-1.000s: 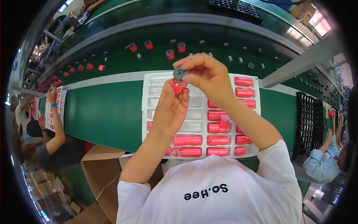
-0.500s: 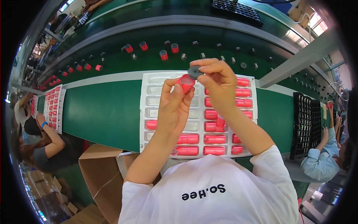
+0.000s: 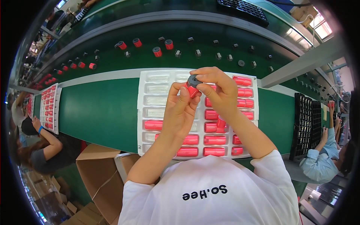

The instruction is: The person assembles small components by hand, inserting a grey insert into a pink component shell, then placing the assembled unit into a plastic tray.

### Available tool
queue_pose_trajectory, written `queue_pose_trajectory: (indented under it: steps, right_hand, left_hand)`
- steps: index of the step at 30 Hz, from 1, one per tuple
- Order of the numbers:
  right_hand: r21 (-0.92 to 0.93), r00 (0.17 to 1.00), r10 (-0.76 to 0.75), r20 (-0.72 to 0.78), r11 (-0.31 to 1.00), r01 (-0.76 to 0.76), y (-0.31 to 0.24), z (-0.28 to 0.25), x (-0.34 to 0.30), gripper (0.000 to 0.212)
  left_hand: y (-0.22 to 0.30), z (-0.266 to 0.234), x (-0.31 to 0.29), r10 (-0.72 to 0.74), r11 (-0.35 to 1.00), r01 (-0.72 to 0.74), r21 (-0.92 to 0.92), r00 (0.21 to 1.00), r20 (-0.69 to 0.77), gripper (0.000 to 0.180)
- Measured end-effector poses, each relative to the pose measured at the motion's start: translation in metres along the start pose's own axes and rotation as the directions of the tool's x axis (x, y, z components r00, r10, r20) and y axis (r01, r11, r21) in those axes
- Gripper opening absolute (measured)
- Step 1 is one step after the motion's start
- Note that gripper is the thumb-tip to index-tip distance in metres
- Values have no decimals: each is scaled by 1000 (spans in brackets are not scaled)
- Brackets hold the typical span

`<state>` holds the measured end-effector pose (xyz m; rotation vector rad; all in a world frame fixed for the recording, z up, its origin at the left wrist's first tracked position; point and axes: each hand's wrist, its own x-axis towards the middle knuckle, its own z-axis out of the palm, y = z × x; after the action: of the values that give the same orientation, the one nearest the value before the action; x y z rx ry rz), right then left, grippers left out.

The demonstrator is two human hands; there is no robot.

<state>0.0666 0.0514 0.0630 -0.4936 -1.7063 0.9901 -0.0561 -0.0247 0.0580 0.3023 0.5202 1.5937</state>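
Note:
Above a white moulded tray [image 3: 140,112], my left hand [image 3: 179,108] grips a short red plastic cylinder [image 3: 192,91] between thumb and fingers. Pinched in my right hand [image 3: 221,92] is a dark grey round cap [image 3: 193,81] with a small hole in its middle. The cap sits on the upper mouth of the cylinder, slightly tilted; whether it is fully seated I cannot tell. Below my hands, many tray pockets hold red cylinders [image 3: 215,140], and one short red piece [image 3: 220,123] lies across them. Several pockets at the upper left of the tray are bare.
Beyond the tray runs a green belt [image 3: 112,60] with capped red cylinders [image 3: 157,51] and small metal parts [image 3: 198,53]. A slanted grey post [image 3: 296,67] rises at right, near black trays [image 3: 302,123]. A cardboard box [image 3: 99,168] stands lower left. Other people work at both sides.
My right hand has brought the grey cap down onto the red cylinder's mouth, which faced up uncovered before. Pieces on the far belt have shifted left.

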Motion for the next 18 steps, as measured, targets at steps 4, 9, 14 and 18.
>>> queue_pose_trajectory:
  steps: [4, 9, 14, 18]
  right_hand:
    - [-41, 997, 44, -57, 998, -46, 3, 5, -7, 16]
    - [20, 988, 85, -130, 996, -83, -2, 2, -6, 11]
    - [-27, 994, 111, -22, 993, -111, 10, -8, 6, 11]
    - [-301, 986, 8, 165, 953, 42, 12, -12, 15, 17]
  left_hand:
    - [-10, -3, 2, -16, 997, 11, -75, 997, -74, 23]
    - [-7, 1, 14, 24, 999, -24, 23, 1000, -4, 23]
    - [-2, -5, 18, -24, 994, 28, 101, 999, -37, 20]
    - [-3, -20, 26, 11, 999, -8, 51, 999, -47, 21]
